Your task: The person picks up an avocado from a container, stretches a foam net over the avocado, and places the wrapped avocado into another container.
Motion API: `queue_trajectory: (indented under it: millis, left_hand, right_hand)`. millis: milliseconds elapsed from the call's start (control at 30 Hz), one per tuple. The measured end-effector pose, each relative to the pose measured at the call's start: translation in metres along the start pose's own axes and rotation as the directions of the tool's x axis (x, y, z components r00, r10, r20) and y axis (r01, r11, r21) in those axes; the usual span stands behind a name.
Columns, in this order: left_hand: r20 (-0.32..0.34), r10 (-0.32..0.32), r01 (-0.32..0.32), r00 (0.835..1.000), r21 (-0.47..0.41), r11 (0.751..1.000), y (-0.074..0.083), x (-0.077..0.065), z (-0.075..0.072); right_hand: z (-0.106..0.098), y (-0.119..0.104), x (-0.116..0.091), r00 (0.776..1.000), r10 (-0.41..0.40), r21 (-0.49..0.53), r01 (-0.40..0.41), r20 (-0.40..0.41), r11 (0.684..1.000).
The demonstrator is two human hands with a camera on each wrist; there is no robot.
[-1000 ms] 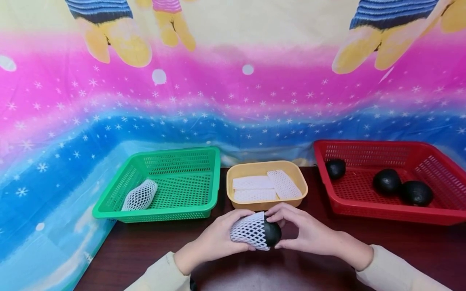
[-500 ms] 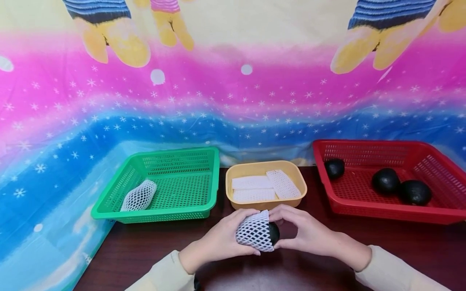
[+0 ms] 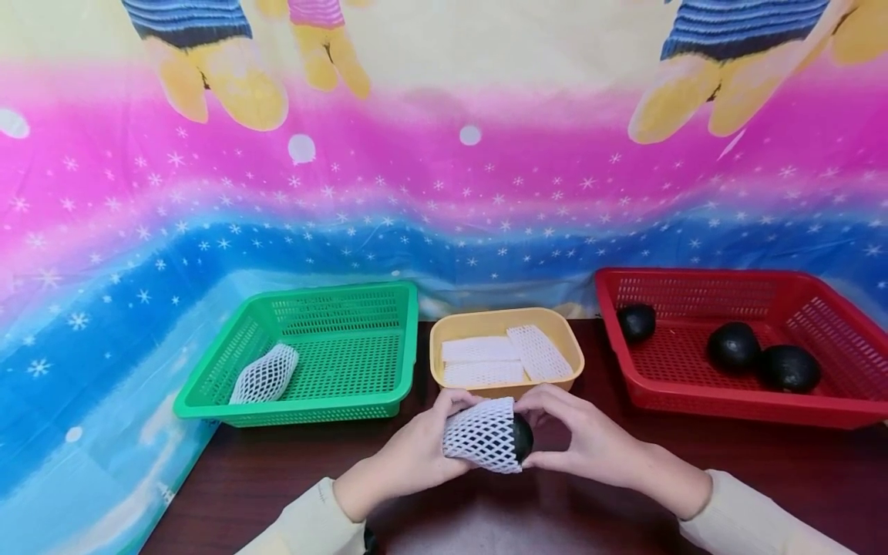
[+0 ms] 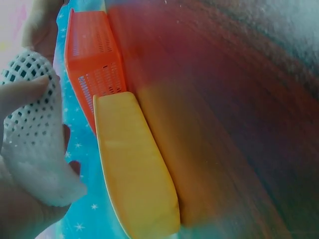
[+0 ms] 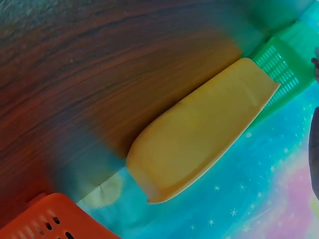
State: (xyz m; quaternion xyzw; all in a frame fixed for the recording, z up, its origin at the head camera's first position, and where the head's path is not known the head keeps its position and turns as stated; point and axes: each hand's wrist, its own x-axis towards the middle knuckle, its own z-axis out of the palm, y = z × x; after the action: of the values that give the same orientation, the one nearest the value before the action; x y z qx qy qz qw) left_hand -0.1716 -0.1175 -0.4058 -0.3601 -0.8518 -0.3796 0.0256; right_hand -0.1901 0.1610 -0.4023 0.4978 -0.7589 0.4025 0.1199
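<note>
Just in front of the yellow tub [image 4: 137, 159], a dark avocado [image 3: 523, 438] sits most of the way inside a white foam net [image 3: 480, 435], its bare end poking out toward the right. The left hand [image 3: 413, 453] holds the covered part, its fingers wrapped round the netting. The right hand [image 3: 590, 441] curves about the open end, fingertips and thumb pinching at the rim of the net, with a gap between palm and fruit. Both hands are held above the dark wooden table [image 3: 590, 520] and come out of pale sleeves [image 3: 301, 524].

Inside the tub lie flat foam nets [image 3: 482, 347], one of them slanted at its right side. Left of the tub stands a green basket [image 3: 350, 358] with one netted fruit [image 3: 266, 374] in it; right of the tub, a red basket [image 3: 676, 358] holds three loose avocados [image 3: 735, 347], two of them side by side. Behind the tub hangs a pink and blue cloth [image 3: 416, 154] printed with snowflakes.
</note>
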Motion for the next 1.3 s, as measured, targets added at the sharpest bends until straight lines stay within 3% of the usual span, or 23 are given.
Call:
queue_trajectory:
  millis: [267, 400, 500, 600, 800, 1033, 1300]
  left_hand:
    - [-0.139, -0.025, 0.034, 0.990, 0.065, 0.997, 0.004, -0.001, -0.006]
    - [-0.164, -0.024, 0.031, 0.986, 0.042, 0.999, 0.004, -0.002, -0.007]
    - [-0.173, -0.012, 0.018, 0.985, 0.033, 0.999, 0.003, -0.003, -0.006]
    - [-0.174, -0.014, 0.020, 0.985, 0.028, 0.999, 0.003, -0.002, -0.006]
    - [-0.133, -0.030, 0.029, 0.991, -0.010, 1.000, 0.002, 0.000, -0.006]
    - [-0.085, -0.019, 0.015, 0.996, -0.046, 0.999, 0.001, 0.000, -0.004]
    - [-0.072, -0.007, 0.002, 0.997, -0.069, 0.998, 0.003, 0.003, -0.002]
  right_hand:
    - [-0.004, -0.004, -0.001, 0.999, 0.004, 0.053, -0.002, -0.042, 0.999]
    - [-0.003, -0.006, -0.004, 0.998, 0.049, 0.101, -0.044, -0.047, 0.994]
    - [-0.002, -0.004, -0.005, 0.997, 0.033, 0.126, -0.024, -0.070, 0.992]
    - [-0.002, -0.002, -0.003, 0.996, 0.012, 0.143, 0.001, -0.092, 0.990]
    - [-0.001, -0.001, -0.002, 0.993, 0.078, 0.211, -0.057, -0.092, 0.976]
    - [0.003, 0.001, -0.001, 0.993, 0.088, 0.292, -0.063, -0.075, 0.954]
    - [0.007, 0.001, -0.001, 0.989, 0.107, 0.228, -0.082, -0.101, 0.970]
